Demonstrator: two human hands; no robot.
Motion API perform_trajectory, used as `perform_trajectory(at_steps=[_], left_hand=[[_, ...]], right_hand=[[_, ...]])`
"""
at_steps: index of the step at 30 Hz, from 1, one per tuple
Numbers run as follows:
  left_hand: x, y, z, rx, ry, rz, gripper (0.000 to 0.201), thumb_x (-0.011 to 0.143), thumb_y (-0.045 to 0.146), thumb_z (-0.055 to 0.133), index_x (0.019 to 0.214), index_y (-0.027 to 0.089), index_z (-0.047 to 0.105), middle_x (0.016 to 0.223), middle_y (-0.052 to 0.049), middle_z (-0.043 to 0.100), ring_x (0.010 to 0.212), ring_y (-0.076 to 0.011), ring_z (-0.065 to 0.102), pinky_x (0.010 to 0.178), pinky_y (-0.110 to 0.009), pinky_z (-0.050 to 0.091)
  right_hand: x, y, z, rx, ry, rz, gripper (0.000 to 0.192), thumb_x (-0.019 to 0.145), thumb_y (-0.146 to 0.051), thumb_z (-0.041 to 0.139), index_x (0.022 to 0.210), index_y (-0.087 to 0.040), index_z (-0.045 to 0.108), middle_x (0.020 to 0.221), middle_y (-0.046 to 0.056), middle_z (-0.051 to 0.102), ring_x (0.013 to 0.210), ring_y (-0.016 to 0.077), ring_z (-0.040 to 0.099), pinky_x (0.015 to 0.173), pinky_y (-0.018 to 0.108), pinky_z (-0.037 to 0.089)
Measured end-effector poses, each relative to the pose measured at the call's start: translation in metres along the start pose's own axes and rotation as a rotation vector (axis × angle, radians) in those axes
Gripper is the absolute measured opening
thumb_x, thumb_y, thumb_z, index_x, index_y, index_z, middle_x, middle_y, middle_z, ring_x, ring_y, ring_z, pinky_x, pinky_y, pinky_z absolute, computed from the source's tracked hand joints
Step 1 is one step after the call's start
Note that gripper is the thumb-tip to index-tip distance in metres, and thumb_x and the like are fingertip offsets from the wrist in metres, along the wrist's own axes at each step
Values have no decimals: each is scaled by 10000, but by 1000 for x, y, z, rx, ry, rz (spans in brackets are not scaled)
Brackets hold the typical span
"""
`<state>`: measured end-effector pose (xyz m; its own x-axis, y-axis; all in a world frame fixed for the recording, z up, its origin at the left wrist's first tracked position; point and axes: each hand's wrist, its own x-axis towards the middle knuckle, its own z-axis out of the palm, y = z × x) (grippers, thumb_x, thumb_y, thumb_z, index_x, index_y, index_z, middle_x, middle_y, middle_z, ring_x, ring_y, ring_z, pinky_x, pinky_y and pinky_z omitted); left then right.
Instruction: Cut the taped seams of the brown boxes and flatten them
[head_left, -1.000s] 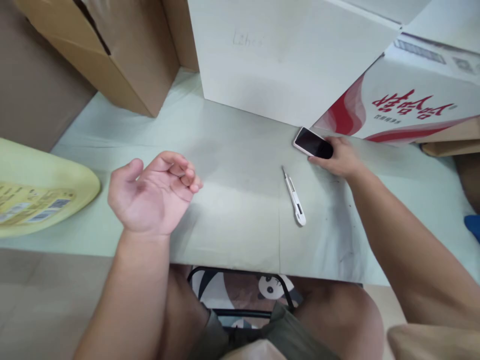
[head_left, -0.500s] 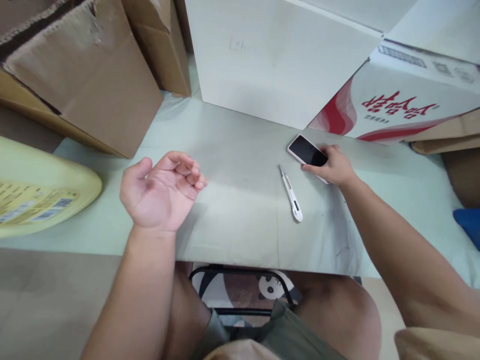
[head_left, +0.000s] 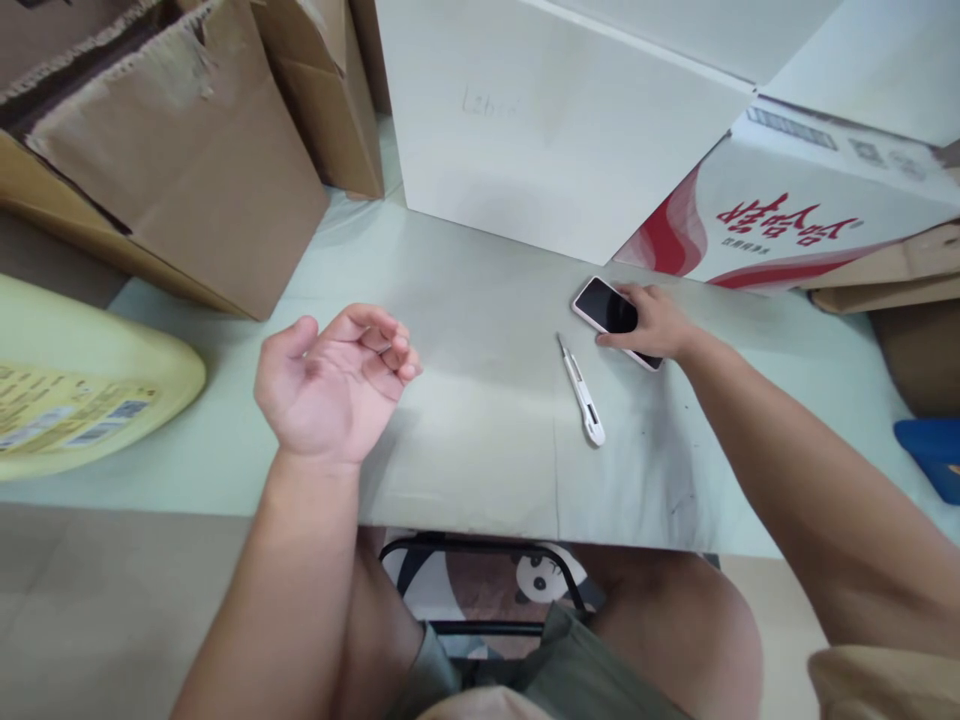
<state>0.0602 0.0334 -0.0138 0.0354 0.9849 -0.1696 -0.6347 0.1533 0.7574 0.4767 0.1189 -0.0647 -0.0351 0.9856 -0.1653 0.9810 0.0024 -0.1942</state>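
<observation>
My right hand [head_left: 654,322] grips a smartphone [head_left: 602,303] across its width, thumb on the near edge and fingers over the far one. The phone has a dark screen facing up and a pale pink case, and it lies on the table [head_left: 465,430]. Just left of that hand rests a white utility knife [head_left: 582,398], its tip pointing away from me. Over the left part of the table my left hand [head_left: 337,385] is held palm up, fingers loosely curled and apart, with nothing in it.
Cardboard boxes [head_left: 202,170] and a yellow jug [head_left: 90,380] stand at the left. A large white box [head_left: 525,130] and a red-and-white carton [head_left: 780,220] line the back. A blue object [head_left: 934,455] sits at the right edge. Below the table's front edge is a black-framed panda-print item [head_left: 487,585].
My right hand has shifted slightly left along the phone, so more of the phone's near end shows. My left hand has drifted a little to the right. The utility knife has stayed put.
</observation>
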Motion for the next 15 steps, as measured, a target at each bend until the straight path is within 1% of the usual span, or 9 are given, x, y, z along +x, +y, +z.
perform_trajectory(at_steps=[2, 3, 7, 10, 12, 15], left_hand=[[0, 0, 1, -7, 4, -6, 422, 820, 551, 565, 695, 189, 740, 662, -70, 596, 583, -148, 544, 556, -276, 494], [0, 0, 1, -11, 6, -4, 429, 821, 550, 555, 693, 186, 741, 655, -68, 590, 577, -145, 541, 553, -272, 494], [0, 0, -1, -2, -8, 4, 415, 814, 568, 571, 696, 206, 737, 665, -68, 608, 585, -154, 549, 556, -279, 500], [0, 0, -2, 14, -23, 1, 384, 784, 568, 618, 705, 214, 745, 677, -65, 627, 605, -159, 557, 566, -279, 506], [0, 0, -2, 18, -24, 4, 390, 775, 570, 624, 706, 207, 749, 677, -66, 629, 604, -158, 557, 562, -278, 503], [0, 1, -3, 9, -10, 11, 425, 809, 576, 568, 696, 202, 734, 668, -69, 622, 588, -157, 551, 547, -279, 493]], right_hand=[[6, -3, -4, -23, -54, 22, 1106, 544, -718, 828, 1455, -140, 584, 1310, 224, 631, 1299, 486, 566, 1149, 644, 438], [8, -3, -4, -23, -60, 22, 1102, 543, -714, 832, 1453, -141, 590, 1305, 224, 635, 1292, 487, 569, 1152, 646, 434], [5, -2, -5, 27, -7, -45, 1075, 584, -716, 809, 1494, -197, 569, 1334, 192, 641, 1305, 476, 561, 1163, 653, 421], [4, -1, -4, 34, -26, -46, 1076, 587, -706, 813, 1520, -240, 549, 1339, 166, 646, 1331, 463, 547, 1175, 638, 418], [6, -1, -5, 26, -58, -34, 1061, 579, -691, 833, 1512, -269, 552, 1308, 155, 657, 1328, 455, 550, 1158, 628, 437], [11, 0, -6, 28, -82, -26, 1059, 578, -691, 845, 1511, -294, 541, 1259, 147, 662, 1294, 447, 575, 1101, 623, 482]])
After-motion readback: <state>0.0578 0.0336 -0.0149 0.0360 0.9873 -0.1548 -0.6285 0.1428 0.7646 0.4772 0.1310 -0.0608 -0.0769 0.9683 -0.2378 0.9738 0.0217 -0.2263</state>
